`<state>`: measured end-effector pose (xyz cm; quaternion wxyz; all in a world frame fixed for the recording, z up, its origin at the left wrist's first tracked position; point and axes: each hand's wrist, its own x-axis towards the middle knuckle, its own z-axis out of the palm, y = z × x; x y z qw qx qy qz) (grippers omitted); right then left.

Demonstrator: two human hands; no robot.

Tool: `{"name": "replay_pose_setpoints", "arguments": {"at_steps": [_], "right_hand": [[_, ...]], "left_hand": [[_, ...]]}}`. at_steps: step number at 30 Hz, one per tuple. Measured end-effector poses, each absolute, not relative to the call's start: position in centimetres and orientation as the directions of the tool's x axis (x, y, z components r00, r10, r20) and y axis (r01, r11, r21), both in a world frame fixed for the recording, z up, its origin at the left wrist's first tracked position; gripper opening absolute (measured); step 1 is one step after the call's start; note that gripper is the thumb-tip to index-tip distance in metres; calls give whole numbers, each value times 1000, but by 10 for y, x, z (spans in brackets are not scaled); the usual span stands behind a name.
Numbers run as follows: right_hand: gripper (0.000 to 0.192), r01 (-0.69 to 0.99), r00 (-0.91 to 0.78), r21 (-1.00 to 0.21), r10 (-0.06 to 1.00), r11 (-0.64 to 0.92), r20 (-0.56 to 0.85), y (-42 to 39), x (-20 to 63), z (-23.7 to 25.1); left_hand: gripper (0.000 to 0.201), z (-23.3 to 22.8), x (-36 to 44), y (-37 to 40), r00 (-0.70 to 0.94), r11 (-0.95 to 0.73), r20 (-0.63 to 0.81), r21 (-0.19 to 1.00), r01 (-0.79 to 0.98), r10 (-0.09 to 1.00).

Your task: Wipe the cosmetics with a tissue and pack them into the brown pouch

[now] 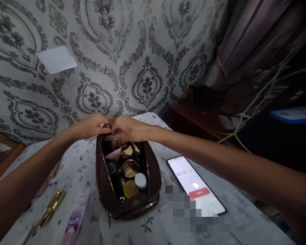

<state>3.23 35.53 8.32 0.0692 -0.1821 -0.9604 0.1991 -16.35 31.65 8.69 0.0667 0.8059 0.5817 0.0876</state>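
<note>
- The dark brown leather zip pouch point(127, 177) stands on the patterned-cloth counter point(91, 224), gaping, packed with round-lidded jars.
- Left hand point(90, 126) and right hand point(127, 128) meet at the pouch's far end, fingertips pinched together there; on what, I cannot tell.
- The zipper looks unclosed along its whole length.
- Gold tube point(51, 207) and pink sachet point(76, 216) lie left of the pouch; a phone point(196, 185) lies to its right.

Both hands, left hand point(91, 126) and right hand point(126, 128), pinch the open brown pouch point(103, 183) at its far end.

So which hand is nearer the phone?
Right. The right hand grips the far end of the pouch, on the side toward the phone. The left hand meets it there from the side away.
</note>
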Motion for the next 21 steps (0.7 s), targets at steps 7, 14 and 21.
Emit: {"name": "replay_pose_setpoints", "arguments": {"at_steps": [7,14,21], "right_hand": [[14,399,-899,-308,435,864,55,351,25,77],[18,391,-916,-261,401,882,-17,344,18,72],[19,442,-892,-289,451,849,-37,349,14,67]], "left_hand": [[44,68,-167,278,9,-161,399,348,924,917],[43,41,-158,260,-133,-114,401,535,837,906],[40,41,-160,254,-184,-119,394,632,766,901]]}}
